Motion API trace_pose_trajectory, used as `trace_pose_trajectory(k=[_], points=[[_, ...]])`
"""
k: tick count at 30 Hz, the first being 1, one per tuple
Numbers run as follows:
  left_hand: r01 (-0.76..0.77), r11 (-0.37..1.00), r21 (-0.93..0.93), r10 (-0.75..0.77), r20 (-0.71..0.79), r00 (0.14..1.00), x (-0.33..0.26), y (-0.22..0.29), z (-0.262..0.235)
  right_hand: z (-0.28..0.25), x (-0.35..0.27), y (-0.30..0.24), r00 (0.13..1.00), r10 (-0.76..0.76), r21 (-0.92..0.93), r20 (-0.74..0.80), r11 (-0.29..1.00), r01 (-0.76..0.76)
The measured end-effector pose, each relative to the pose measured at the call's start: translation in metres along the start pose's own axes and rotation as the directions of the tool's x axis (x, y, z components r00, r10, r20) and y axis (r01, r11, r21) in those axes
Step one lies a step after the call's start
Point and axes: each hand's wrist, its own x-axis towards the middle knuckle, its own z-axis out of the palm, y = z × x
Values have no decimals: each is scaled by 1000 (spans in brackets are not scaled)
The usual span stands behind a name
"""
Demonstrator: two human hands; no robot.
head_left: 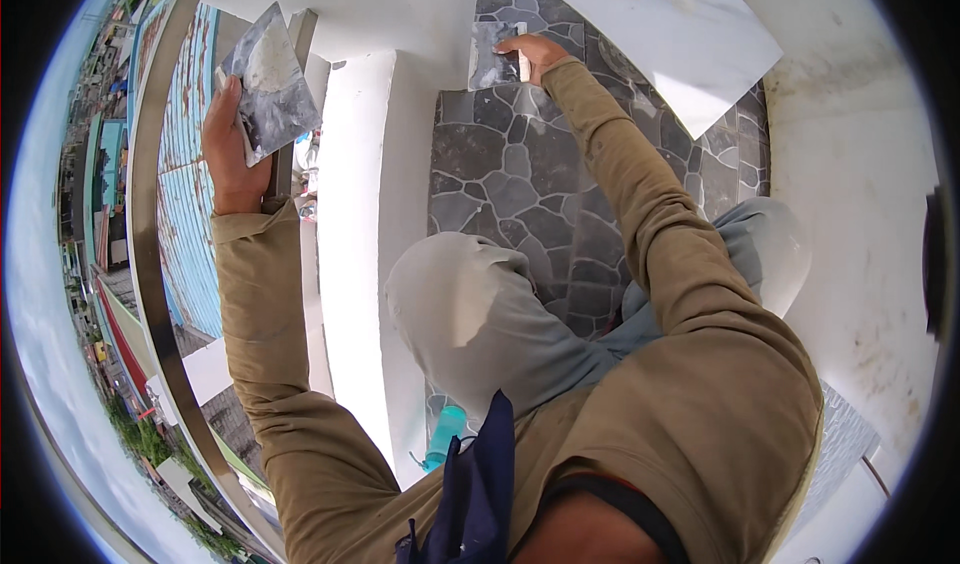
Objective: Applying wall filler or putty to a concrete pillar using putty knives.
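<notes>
My left hand [235,149] is raised over the railing side, gripping a flat grey rectangular plate [280,114] by its edge. A mound of whitish paste [270,67] sits on the plate's upper part. Stretched forward, my right hand [543,56] is closed round the pale handle of a plastering trowel [487,57]. The trowel's grey, smeared blade lies at the foot of the white wall [400,4], by the stone-patterned floor [500,149]. Whether the blade touches the wall, I cannot tell.
A white marble-look board [680,39] with dusty residue lies ahead right. A metal railing [145,164] and low white wall [358,214] run along the left, with rooftops beyond. A teal bottle [444,436] stands beside me. A stained white wall [850,164] rises right.
</notes>
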Motion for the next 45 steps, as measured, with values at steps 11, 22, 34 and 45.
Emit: trace_pose_trajectory(k=[11, 22, 34, 45], points=[[12, 999, 33, -13, 27, 1000, -10, 8, 7, 40, 50, 22, 980, 96, -204, -176, 970, -132], [31, 999, -27, -32, -54, 998, -5, 5, 1, 71, 22, -45, 979, -190, -179, -69, 968, 175], [12, 996, -90, -15, -35, 999, 8, -3, 10, 17, 71, 15, 973, -83, -439, -213, 898, -19], [39, 992, -122, -40, -4, 999, 0, 5, 0, 17, 72, 7, 976, -156, -495, -154, 867, 61]])
